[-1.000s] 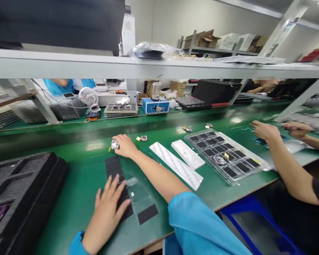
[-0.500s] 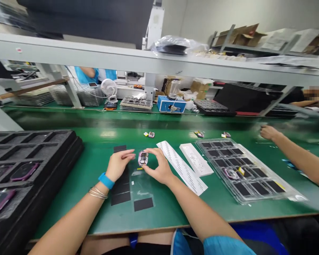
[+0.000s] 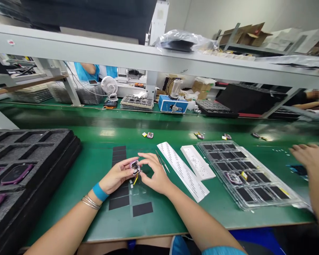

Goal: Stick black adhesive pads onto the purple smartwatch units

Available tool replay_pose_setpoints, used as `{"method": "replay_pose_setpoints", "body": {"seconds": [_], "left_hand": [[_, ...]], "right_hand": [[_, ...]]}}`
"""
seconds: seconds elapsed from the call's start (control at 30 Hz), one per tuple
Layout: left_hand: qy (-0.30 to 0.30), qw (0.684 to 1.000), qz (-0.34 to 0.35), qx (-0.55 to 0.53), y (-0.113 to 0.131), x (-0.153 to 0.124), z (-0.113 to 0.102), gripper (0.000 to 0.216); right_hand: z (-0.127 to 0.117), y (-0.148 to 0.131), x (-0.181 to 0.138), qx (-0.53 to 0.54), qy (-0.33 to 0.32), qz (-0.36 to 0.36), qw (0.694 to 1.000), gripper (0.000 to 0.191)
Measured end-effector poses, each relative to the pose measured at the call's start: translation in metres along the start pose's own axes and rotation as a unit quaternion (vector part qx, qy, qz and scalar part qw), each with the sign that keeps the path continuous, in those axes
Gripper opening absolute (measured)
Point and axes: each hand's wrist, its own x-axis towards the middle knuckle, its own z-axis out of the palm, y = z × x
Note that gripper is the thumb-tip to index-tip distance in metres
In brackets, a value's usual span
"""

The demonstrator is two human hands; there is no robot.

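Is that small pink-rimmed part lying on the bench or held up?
Held up: left hand pinches the pink-rimmed part off the bench; right hand close beside.

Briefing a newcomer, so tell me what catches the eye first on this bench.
At centre, the left hand holds a small purple-rimmed part, the right hand close beside it. A black foam tray fills the left; a clear compartment tray lies on the right, by a co-worker's hand.

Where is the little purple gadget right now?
Left of centre in the head view, the little purple gadget is pinched in the left hand, the right hand right beside it, above the black pads on the green bench.
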Motion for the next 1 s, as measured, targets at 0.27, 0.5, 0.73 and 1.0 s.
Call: {"method": "replay_pose_setpoints", "body": {"seconds": [0.27, 0.5, 0.73, 1.0], "left_hand": [[0.032, 0.997, 0.055, 0.051, 0.002, -0.001, 0.002, 0.045], [0.027, 0.996, 0.059, 0.065, 0.003, -0.003, -0.001, 0.050], [0.038, 0.994, 0.068, 0.076, 0.001, -0.003, -0.001, 0.049], [0.081, 0.994, 0.053, 0.051, 0.000, -0.003, 0.006, 0.050]], "right_hand": [[0.008, 0.003, -0.001, 0.039, 0.002, 0.046, 0.998, 0.006], [0.008, 0.000, -0.001, 0.046, -0.001, 0.052, 0.998, 0.005], [0.007, 0.001, -0.003, 0.029, -0.006, 0.040, 0.999, 0.004], [-0.027, 0.002, 0.011, -0.047, 0.058, 0.019, 0.997, 0.005]]}}
